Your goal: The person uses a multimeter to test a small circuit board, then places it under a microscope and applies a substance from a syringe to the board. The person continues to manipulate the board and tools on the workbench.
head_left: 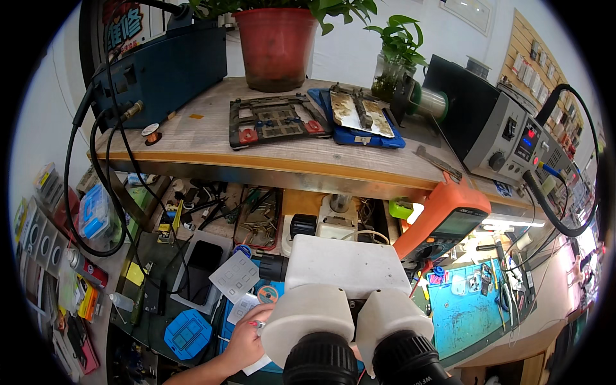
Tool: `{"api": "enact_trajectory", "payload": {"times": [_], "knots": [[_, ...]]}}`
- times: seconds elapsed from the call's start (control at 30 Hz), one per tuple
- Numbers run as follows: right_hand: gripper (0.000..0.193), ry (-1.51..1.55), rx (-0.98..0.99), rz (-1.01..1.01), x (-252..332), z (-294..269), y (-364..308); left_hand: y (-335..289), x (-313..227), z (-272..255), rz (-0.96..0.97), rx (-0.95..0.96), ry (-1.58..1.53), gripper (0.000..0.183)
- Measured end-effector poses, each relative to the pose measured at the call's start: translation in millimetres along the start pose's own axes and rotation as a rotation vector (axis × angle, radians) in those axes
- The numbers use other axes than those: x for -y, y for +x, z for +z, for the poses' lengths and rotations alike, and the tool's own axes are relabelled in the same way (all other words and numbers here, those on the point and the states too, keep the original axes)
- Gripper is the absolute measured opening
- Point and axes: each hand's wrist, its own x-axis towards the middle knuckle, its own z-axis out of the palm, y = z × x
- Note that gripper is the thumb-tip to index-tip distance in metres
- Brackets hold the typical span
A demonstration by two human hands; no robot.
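Note:
My left hand (245, 341) is in the lower middle, its fingers curled closed beside the microscope. A small red and white bit shows at the fingers, but what they hold is mostly hidden. The white stereo microscope (346, 266), with two black eyepieces, covers the spot under it. Only a sliver of my right hand (356, 350) shows between the eyepieces; its fingers are hidden. A pale sheet with square outlines (236, 277) lies just beyond my left hand, with a smaller, similar card (243, 307) nearer the fingers. White paper (258, 365) sits below the hand.
A blue octagonal mat (188, 334) and a black phone (205, 263) lie to the left. An orange multimeter (443, 221) leans at right, above a blue work mat (459, 321). The shelf carries a red plant pot (276, 48), board holders (277, 120) and a grey soldering station (513, 138).

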Motion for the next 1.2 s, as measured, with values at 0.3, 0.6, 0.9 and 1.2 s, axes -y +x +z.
{"api": "enact_trajectory", "payload": {"times": [0.3,0.6,0.9,1.2], "knots": [[0.033,0.044,-0.056,0.030,9,14,-6,-1,1,0,-0.016,-0.013,0.005,0.036],[0.032,0.168,-0.069,0.060,21,39,-12,-2,2,0,-0.024,-0.016,0.000,0.037],[0.026,0.011,-0.057,-0.030,19,37,-11,-1,0,0,-0.031,-0.005,-0.011,0.038],[0.022,-0.466,-0.001,-0.186,23,41,-15,-18,59,14,-0.072,-0.034,-0.095,0.037]]}}
